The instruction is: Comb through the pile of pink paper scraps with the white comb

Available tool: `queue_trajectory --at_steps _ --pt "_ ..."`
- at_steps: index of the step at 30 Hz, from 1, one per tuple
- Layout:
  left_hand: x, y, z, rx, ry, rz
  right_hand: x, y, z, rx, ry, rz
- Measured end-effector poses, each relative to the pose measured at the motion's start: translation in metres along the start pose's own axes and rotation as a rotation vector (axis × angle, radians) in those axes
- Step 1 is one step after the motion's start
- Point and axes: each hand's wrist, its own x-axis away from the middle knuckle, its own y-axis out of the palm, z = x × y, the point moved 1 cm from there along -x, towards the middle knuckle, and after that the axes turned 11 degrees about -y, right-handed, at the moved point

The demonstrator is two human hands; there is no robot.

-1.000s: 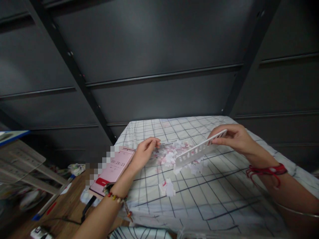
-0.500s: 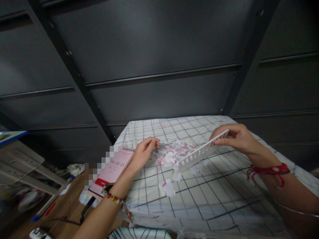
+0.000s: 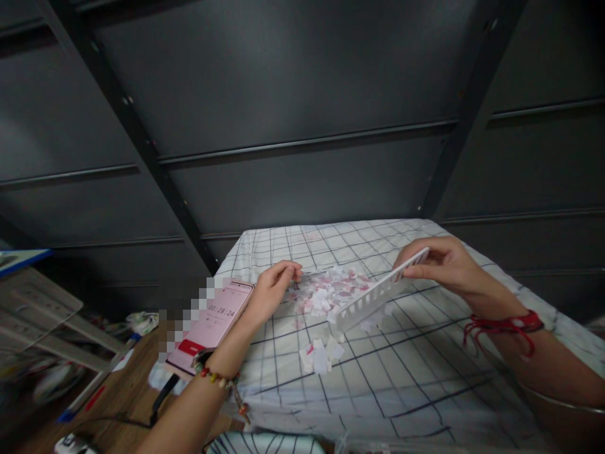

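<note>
- Dark grey metal-looking panels (image 3: 283,94) back a bed-like surface under a wrinkled, checked white cloth (image 3: 378,378).
- Right hand (image 3: 444,265) is pinched on the upper end of a white slotted board (image 3: 366,306), flat, stiff and seemingly plastic.
- From that grip the board's long axis slants down and leftward, its low end at the paper heap's right side; contact is unclear.
- Torn paper scraps (image 3: 321,296), white and pinkish, lie between both hands; the left hand (image 3: 274,287) is nearer, fingers curled, contents hidden.
- Small scrap pile (image 3: 321,356) sits apart, toward the wearer.

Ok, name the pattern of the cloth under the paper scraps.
The cloth is white with dark grid lines; head view.
</note>
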Motion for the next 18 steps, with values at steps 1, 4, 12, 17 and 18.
queue_trajectory --at_steps 1,4,12,17,18 --pt "0.0 0.0 0.0002 -0.003 -0.001 0.0 0.0002 0.0004 0.0005 -0.002 -0.016 0.021" --pt "0.0004 -0.0001 0.0008 -0.011 -0.004 0.001 0.0007 0.0018 0.0013 -0.032 -0.049 0.035" --pt "0.0008 0.0007 0.0028 -0.019 -0.006 0.002 0.001 0.0038 -0.0004 -0.001 0.012 0.018" --pt "0.0002 0.0007 0.0011 -0.017 -0.011 0.006 0.0016 -0.0024 0.0033 0.022 0.003 0.028" --pt "0.0001 0.0008 0.0011 -0.017 -0.012 0.004 0.0015 -0.0023 0.0032 0.022 0.015 0.009"
